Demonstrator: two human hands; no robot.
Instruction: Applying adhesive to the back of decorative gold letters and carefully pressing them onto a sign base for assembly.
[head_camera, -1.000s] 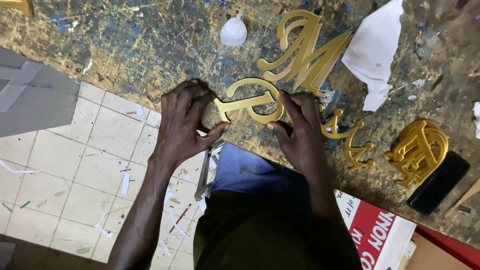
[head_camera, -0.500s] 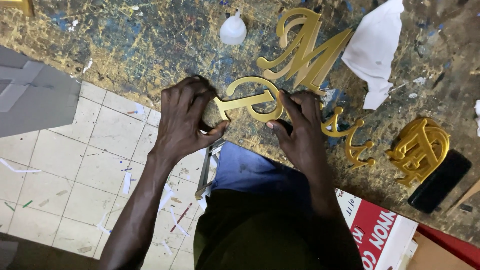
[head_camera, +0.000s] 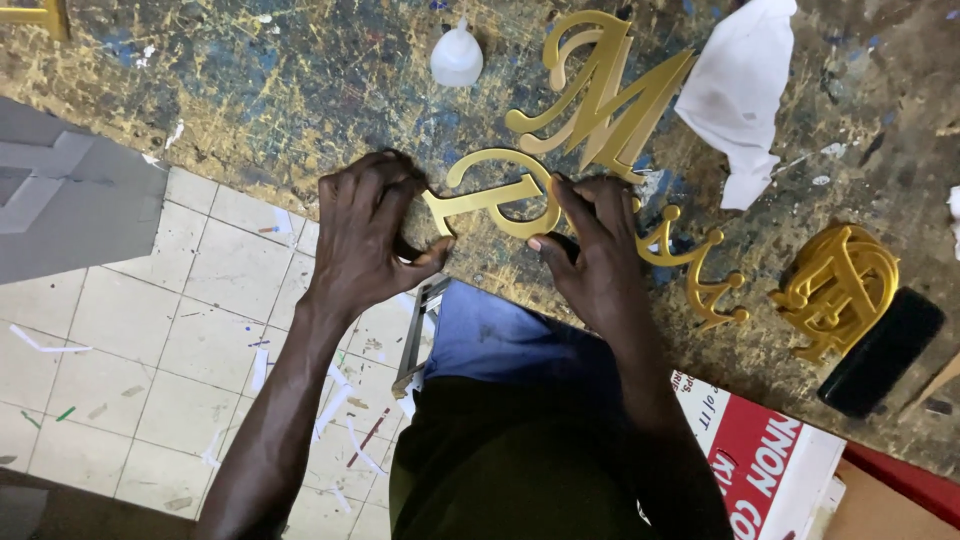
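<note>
Left hand (head_camera: 368, 232) and right hand (head_camera: 592, 250) each grip the gold cursive letter (head_camera: 492, 197) with closed fingers at the paint-stained desk (head_camera: 250, 90) edge.

gold letter M (head_camera: 600, 95) ahead, crown (head_camera: 700, 270) right

We see a gold-painted curly cut-out letter (head_camera: 495, 195) on a workbench top (head_camera: 250, 90) mottled ochre, blue and black with paint splashes. Beside it lie a larger gold script letter (head_camera: 600, 95), a white crumpled cloth (head_camera: 740, 95) and a matte black rectangular block (head_camera: 880, 352). Below, the floor tiles (head_camera: 130, 330) are off-white with grey grout lines.
</note>
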